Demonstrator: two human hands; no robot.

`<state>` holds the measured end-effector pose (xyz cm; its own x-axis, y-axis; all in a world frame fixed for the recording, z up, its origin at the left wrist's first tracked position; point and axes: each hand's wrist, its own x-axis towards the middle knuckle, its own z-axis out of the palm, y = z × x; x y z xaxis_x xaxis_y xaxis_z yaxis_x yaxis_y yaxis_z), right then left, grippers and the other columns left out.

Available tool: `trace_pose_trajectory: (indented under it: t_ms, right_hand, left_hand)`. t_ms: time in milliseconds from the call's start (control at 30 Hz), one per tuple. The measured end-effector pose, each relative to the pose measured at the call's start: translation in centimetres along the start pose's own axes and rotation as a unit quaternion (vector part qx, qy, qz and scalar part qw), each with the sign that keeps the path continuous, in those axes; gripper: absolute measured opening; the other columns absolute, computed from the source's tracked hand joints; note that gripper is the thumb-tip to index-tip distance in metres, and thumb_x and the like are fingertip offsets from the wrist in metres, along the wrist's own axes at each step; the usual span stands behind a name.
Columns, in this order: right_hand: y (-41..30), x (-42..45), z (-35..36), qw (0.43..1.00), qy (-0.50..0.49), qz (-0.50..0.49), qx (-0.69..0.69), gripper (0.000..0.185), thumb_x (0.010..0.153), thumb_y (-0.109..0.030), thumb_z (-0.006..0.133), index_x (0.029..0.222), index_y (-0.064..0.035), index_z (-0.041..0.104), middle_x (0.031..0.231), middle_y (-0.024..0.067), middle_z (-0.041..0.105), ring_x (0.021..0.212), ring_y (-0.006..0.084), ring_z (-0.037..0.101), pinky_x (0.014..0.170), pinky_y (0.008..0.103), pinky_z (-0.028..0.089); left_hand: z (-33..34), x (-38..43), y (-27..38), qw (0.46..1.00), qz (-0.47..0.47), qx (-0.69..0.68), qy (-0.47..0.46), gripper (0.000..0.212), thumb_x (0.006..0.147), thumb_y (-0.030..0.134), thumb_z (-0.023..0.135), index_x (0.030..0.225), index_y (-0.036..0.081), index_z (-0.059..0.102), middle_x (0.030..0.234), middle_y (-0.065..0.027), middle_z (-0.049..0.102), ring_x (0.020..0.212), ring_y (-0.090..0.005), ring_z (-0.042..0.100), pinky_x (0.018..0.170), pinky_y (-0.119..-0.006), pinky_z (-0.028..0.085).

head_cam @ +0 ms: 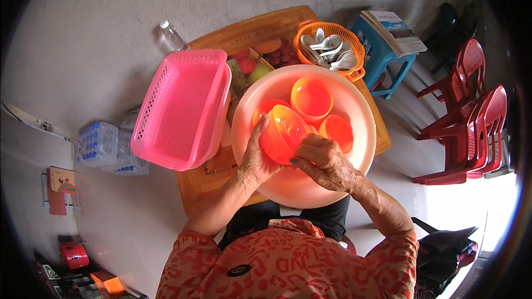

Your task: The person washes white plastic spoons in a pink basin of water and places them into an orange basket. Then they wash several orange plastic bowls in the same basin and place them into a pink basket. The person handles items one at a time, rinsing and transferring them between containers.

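My left hand (254,158) supports a tilted orange plastic bowl (277,135) from its left side, thumb up along the outer wall. At the bowl's right rim, my right hand (326,162) has its fingers curled and pinched on the edge; what lies under those fingers is partly hidden. Both hands are over a large pale pink plastic basin (367,133). Inside the basin, an orange bowl (311,99) sits at the back and a smaller-looking orange bowl (338,133) leans at the right. Another orange bowl (266,106) is partly covered by the held one.
Pink perforated baskets (178,112), nested, stand left on the wooden table (193,191). An orange colander (360,50) holds white spoons (332,45). A plastic bottle (172,37) is behind. Right are a blue stool (384,66) with books (395,31) and stacked red chairs (469,133).
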<state>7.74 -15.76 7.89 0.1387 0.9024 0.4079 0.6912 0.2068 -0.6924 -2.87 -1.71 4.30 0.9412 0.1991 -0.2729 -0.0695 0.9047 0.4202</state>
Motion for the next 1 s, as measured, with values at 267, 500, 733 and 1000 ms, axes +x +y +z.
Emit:
trace_pose_trajectory:
  t_ms: [267,500,733,1000]
  right_hand:
    - [-0.3,1.1,-1.1,0.919,0.051,0.298,0.254,0.037,0.086,-0.035,0.060,0.088,0.0028,0.060,0.077,0.0123,0.060,0.076,0.0207,0.058,0.071,0.0325,0.046]
    - [0.4,2.8,2.7,0.821,0.232,0.299,0.428,0.034,0.094,-0.029,0.047,0.096,0.0026,0.061,0.081,0.0019,0.062,0.075,0.0073,0.054,0.069,0.0243,0.045]
    - [0.5,2.0,4.2,0.801,0.344,0.269,0.410,0.036,0.095,-0.029,0.047,0.082,0.0025,0.058,0.068,-0.0028,0.055,0.065,0.0047,0.046,0.060,0.0232,0.041]
    - [0.3,1.0,3.1,0.919,0.257,0.189,0.230,0.037,0.095,-0.024,0.048,0.067,-0.0013,0.043,0.056,0.0020,0.038,0.055,0.0105,0.036,0.051,0.0267,0.034]
  left_hand:
    - [-0.4,0.2,-0.2,0.914,0.227,0.331,-0.059,0.081,0.069,0.024,0.079,0.133,0.011,0.032,0.129,-0.0063,0.040,0.119,-0.0211,0.042,0.098,-0.036,0.040]
    - [-0.5,0.6,-1.0,0.819,0.298,0.488,-0.049,0.089,0.060,0.012,0.084,0.131,0.014,0.029,0.127,-0.0092,0.040,0.117,-0.0235,0.044,0.096,-0.038,0.042]
    - [-1.3,0.9,-1.9,0.820,0.330,0.464,-0.053,0.088,0.059,0.009,0.083,0.130,0.013,0.032,0.127,-0.0083,0.039,0.117,-0.0215,0.044,0.095,-0.036,0.043]
    - [1.8,0.5,1.0,0.961,0.099,0.252,-0.047,0.067,0.081,0.026,0.065,0.136,0.012,0.029,0.131,-0.0083,0.037,0.118,-0.0183,0.043,0.096,-0.032,0.041]
